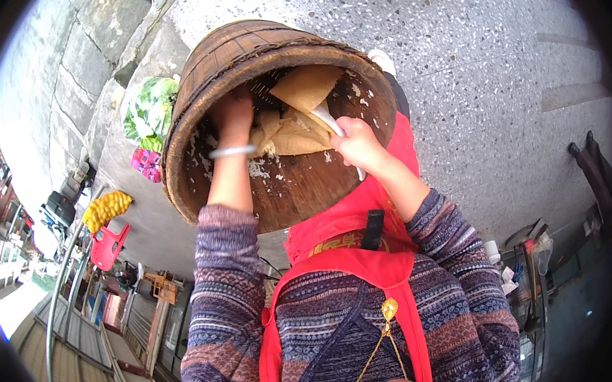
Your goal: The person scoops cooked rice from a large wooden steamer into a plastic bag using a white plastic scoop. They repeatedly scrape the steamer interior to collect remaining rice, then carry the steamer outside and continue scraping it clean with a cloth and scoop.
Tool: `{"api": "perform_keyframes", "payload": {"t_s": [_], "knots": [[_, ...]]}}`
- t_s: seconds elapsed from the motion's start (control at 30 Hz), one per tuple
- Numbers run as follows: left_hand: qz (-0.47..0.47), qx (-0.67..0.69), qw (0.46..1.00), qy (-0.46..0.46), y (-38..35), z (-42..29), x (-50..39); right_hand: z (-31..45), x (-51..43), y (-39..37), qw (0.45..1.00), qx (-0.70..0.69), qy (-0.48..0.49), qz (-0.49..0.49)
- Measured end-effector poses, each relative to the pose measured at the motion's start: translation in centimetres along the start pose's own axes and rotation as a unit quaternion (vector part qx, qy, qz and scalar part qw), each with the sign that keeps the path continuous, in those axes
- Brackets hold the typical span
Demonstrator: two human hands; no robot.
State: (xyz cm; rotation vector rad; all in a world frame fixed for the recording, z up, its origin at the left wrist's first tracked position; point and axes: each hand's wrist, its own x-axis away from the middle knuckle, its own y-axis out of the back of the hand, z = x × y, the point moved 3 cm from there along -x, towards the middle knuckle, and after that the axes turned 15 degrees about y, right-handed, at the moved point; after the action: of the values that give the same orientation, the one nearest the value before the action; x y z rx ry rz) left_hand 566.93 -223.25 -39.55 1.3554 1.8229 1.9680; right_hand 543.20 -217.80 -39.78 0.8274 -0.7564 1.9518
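Observation:
A wooden barrel (244, 40) lies tilted with its mouth facing me, and white grains like cooked rice cling to its inner wall. Inside it is a crumpled tan ribbed cloth (302, 133). My left hand (232, 114), with a pale bangle at the wrist, reaches into the shaded left part of the barrel; its fingers are hidden in shadow. At the barrel's right side, my right hand (358, 140) is closed around the handle of a white utensil (327, 119), whose far end goes under a folded flap of the cloth.
Left of the barrel are a leafy green vegetable (148, 108) and a pink patterned item (146, 164) on the ground. Farther off stand a yellow net bag of round produce (107, 209), a red plastic chair (110, 247) and a metal rail (56, 311). Another person's dark-clad legs (596, 173) show at the right.

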Motion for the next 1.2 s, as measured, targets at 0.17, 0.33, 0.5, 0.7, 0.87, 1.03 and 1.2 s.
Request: {"api": "perform_keyframes", "payload": {"t_s": [0.17, 0.33, 0.5, 0.7, 0.87, 1.03, 1.2], "knots": [[-0.120, -0.065, 0.978, -0.161, -2.2, 2.4, -4.9, -0.4, 0.5, 0.5, 0.995, 0.082, 0.055, 0.006], [-0.102, -0.140, 0.969, -0.179, -4.1, 5.7, -6.3, -0.7, 0.9, 0.6, 0.997, 0.073, 0.033, 0.023], [-0.090, -0.148, 0.972, -0.161, -3.5, 4.2, -3.9, 0.1, 2.0, 0.8, 0.977, 0.180, 0.108, -0.031], [-0.146, -0.013, 0.974, -0.172, -1.0, 0.5, 1.9, 1.8, 6.0, 1.2, 0.867, 0.377, 0.323, -0.029], [-0.134, -0.060, 0.973, -0.178, 0.2, -1.2, 2.4, 2.3, 8.6, 2.4, 0.820, 0.422, 0.381, -0.069], [-0.058, -0.034, 0.987, -0.149, 1.8, -2.3, 5.4, 2.4, 9.5, 3.4, 0.845, 0.366, 0.385, -0.058], [0.145, -0.029, 0.986, -0.073, 3.4, -3.3, 9.3, 2.5, 10.7, 5.4, 0.848, 0.365, 0.352, -0.156]]}}
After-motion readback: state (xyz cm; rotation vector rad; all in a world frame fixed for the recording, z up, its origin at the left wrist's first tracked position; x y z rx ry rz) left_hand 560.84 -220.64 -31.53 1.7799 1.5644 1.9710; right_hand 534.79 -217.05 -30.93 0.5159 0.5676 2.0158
